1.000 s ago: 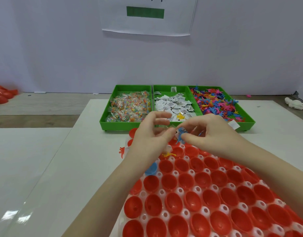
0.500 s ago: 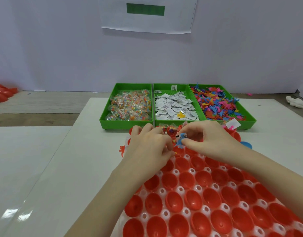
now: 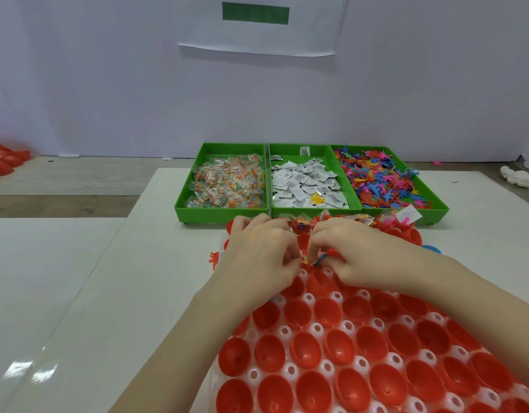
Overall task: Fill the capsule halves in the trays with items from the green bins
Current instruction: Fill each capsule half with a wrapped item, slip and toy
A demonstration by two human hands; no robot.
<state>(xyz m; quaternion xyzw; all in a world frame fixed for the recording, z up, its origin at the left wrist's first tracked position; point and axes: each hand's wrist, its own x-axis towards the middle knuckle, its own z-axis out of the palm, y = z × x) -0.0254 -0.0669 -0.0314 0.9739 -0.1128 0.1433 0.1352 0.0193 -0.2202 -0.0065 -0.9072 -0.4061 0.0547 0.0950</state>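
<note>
Two hands meet over the tray's (image 3: 290, 371) far rows: the left hand (image 3: 257, 254) pinches a yellow scrap, the right hand (image 3: 364, 254) a small blue toy (image 3: 320, 259), both directly above a red capsule half (image 3: 318, 281) just nearer.

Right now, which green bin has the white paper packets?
The middle bin, between the bin of clear candy bags and the bin of coloured toy figures.

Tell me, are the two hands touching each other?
Cannot tell. In the head view the left hand and right hand meet fingertip to fingertip over the red capsule halves, but small items hide the contact.
</note>
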